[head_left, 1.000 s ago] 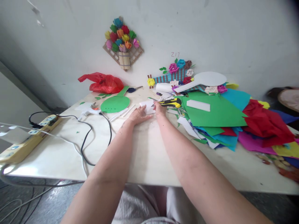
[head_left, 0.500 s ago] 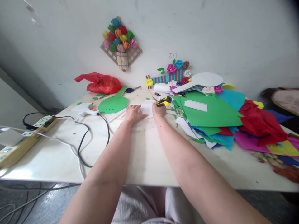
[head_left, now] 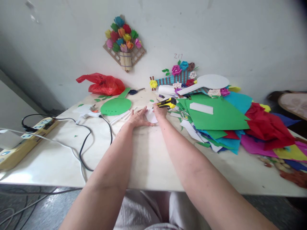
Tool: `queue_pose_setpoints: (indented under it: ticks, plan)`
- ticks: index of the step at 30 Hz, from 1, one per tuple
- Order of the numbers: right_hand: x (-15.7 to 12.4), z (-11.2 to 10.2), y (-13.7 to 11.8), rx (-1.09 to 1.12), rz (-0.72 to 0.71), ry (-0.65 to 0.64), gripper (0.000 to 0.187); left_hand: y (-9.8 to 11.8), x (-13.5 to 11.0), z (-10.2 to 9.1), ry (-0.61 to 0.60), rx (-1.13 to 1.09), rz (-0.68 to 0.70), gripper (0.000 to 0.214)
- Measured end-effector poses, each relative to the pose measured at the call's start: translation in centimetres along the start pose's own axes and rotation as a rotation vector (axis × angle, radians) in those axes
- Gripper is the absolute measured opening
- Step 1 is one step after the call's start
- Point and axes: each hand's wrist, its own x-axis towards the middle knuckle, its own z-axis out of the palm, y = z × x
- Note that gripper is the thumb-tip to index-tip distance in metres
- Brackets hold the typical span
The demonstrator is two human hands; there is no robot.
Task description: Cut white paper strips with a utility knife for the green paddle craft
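Note:
A small piece of white paper [head_left: 151,118] lies on the table between my two hands. My left hand [head_left: 139,117] rests on its left side, with thumb and fingers spread. My right hand [head_left: 160,111] is closed around a yellow-and-black utility knife [head_left: 168,103], at the right side of the paper. The knife's body slants up to the right above my fingers, and I cannot make out its blade tip. To the left of my left hand are thin white sticks [head_left: 120,117] and a green paddle-shaped piece [head_left: 116,107].
A pile of green card [head_left: 218,115] and coloured sheets covers the right side. A white glue gun [head_left: 92,113] with a cord lies left, near a power strip [head_left: 31,140]. Scissors [head_left: 135,91] and a red plastic bag [head_left: 103,84] sit at the back.
My left thumb and fingers have spread wider, showing more of the paper. My right hand has shifted slightly left, and the knife has turned to lie flatter.

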Motion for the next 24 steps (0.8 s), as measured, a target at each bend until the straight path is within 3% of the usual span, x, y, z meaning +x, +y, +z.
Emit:
queue_pose_setpoints:
  ticks: [3,8,15,20,24]
  plan:
    - [-0.7,0.1,-0.8,0.058,0.118,0.013,0.012,-0.2,0.3,0.3,0.057,0.031,-0.068,0.119]
    - [-1.2,-0.6,-1.5,-0.01,0.192,0.052,0.02,0.0,0.4,0.2,0.027,0.072,-0.107,0.121]
    - [-1.6,-0.2,-2.0,0.061,0.189,0.006,0.018,-0.1,0.2,0.2,-0.029,0.089,-0.058,0.128]
    - [-1.7,0.5,-1.8,0.2,0.144,-0.065,0.004,-0.2,0.4,0.5,0.006,0.084,-0.049,0.131]
    - [-1.4,0.7,-1.1,0.242,0.121,-0.143,0.008,-0.1,0.2,0.4,0.02,0.067,-0.039,0.132]
